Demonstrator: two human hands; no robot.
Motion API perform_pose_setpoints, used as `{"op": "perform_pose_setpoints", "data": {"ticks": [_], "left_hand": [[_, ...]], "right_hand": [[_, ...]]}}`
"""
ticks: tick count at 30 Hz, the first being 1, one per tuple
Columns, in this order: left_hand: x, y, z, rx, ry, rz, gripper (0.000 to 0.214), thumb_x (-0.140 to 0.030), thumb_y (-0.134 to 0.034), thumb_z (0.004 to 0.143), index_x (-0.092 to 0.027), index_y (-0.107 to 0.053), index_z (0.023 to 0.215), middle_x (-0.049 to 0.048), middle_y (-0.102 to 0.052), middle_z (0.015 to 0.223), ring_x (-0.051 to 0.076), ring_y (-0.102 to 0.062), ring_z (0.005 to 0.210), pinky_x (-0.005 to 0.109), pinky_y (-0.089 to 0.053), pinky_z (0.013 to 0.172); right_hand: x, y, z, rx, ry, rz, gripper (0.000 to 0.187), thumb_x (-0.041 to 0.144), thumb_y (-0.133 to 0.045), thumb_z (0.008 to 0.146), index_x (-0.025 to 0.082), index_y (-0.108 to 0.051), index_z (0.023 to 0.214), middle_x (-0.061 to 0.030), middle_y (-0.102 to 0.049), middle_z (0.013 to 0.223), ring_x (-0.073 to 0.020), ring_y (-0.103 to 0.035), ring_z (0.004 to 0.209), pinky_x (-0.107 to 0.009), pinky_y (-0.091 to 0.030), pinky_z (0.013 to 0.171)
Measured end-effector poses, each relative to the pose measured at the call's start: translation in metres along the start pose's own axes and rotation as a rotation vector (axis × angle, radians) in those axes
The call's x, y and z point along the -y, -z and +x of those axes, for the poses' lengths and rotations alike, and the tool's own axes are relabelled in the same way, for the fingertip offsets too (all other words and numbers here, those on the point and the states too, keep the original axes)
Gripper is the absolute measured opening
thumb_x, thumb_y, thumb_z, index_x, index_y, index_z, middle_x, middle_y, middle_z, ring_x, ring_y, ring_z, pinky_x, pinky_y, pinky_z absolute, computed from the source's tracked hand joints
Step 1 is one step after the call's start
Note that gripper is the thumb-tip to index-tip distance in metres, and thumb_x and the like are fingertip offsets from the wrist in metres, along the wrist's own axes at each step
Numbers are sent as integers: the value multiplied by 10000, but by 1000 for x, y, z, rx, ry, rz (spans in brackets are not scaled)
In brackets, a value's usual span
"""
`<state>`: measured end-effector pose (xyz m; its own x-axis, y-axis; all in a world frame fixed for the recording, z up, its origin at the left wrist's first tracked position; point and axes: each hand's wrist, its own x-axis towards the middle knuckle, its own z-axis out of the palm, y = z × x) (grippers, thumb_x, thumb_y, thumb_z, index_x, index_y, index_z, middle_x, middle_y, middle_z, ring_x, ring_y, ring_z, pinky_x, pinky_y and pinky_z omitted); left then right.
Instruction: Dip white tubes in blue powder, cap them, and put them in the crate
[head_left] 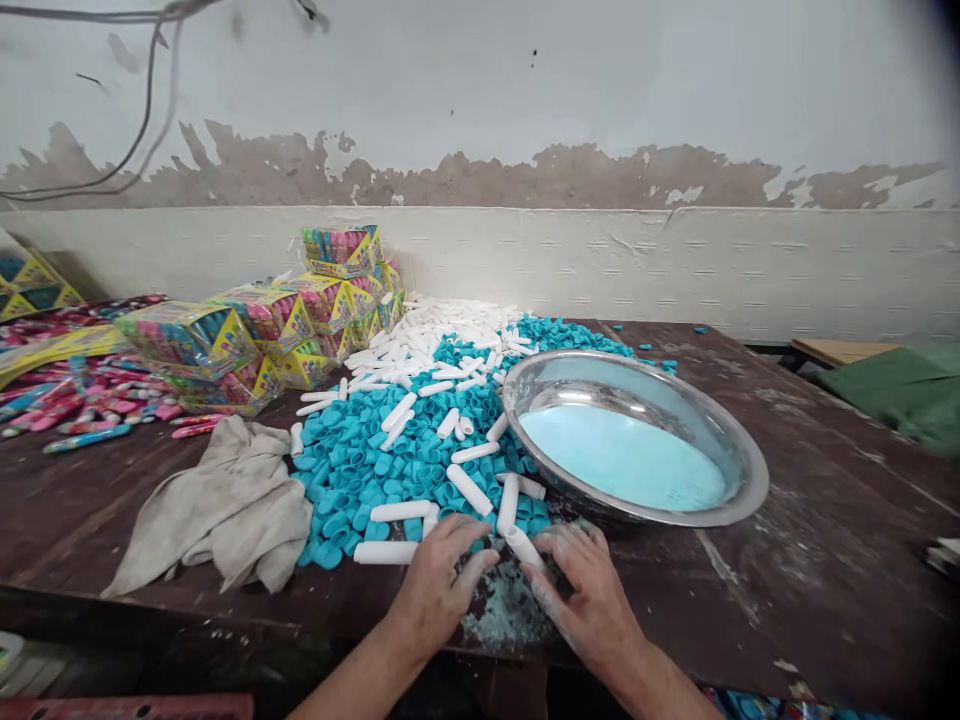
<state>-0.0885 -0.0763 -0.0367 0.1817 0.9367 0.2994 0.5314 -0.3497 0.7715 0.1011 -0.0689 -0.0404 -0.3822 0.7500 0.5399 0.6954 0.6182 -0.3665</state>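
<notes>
Left hand (pixel 435 585): palm down on the near edge of the table (pixel 825 560), fingers loosely curled and spread, gripping nothing that shows; the fingertips sit at the near fringe of the blue caps (pixel 375 465).
Right hand (pixel 589 590): palm down beside the left, dusted pale, fingers relaxed; one white tube (pixel 523 546) lies against its thumb and forefinger, but whether it is pinched or merely touched cannot be told.
Between the hands: a smear of bluish powder (pixel 506 615) on the wood, partly covered by both hands.
White tubes: a heap (pixel 427 335) at the back of the pile, with loose ones scattered over the caps down to the hands.
Steel bowl (pixel 739 455): just right of the pile, tilted slightly, holding pale blue powder (pixel 626 460).
Cloth (pixel 225 505): crumpled, left of the caps and touching them.
Printed boxes (pixel 247 340): stacked at the back left; their print is too small and blurred to read, perhaps brand lettering.
Coloured sticks (pixel 90 405): far left, partly cut off by the frame edge.
Green fabric (pixel 904 385): far right, blurred and cut off.
Forearms: run out of the bottom edge.
</notes>
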Motion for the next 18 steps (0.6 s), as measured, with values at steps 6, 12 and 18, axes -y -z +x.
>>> {"op": "perform_pose_setpoints", "data": {"ticks": [6,12,18], "left_hand": [[-31,-35,-8,34,333,-407,213,-321,-506,804,-167,-625,890,14,-642,833,184,-558,826,260,-439,756],[-14,-31,-16,-26,405,-680,267,-378,-514,805,-140,-568,913,65,-616,869,190,-571,780,283,-475,679],[17,-5,-23,-147,484,-1018,243,-313,-566,787,-148,-543,965,76,-599,894,199,-586,807,258,-508,577]], "right_hand": [[13,-7,-7,-142,124,-90,86,171,-447,838,167,-533,845,-41,-562,714,-184,-486,684,-414,-352,777],[6,2,-28,-83,226,-96,203,191,-459,843,128,-517,1027,-84,-609,851,-212,-535,796,-457,-349,849],[-42,21,-58,-33,-8,-105,126,210,-440,868,182,-538,942,-48,-615,833,-196,-564,777,-386,-408,768]]}}
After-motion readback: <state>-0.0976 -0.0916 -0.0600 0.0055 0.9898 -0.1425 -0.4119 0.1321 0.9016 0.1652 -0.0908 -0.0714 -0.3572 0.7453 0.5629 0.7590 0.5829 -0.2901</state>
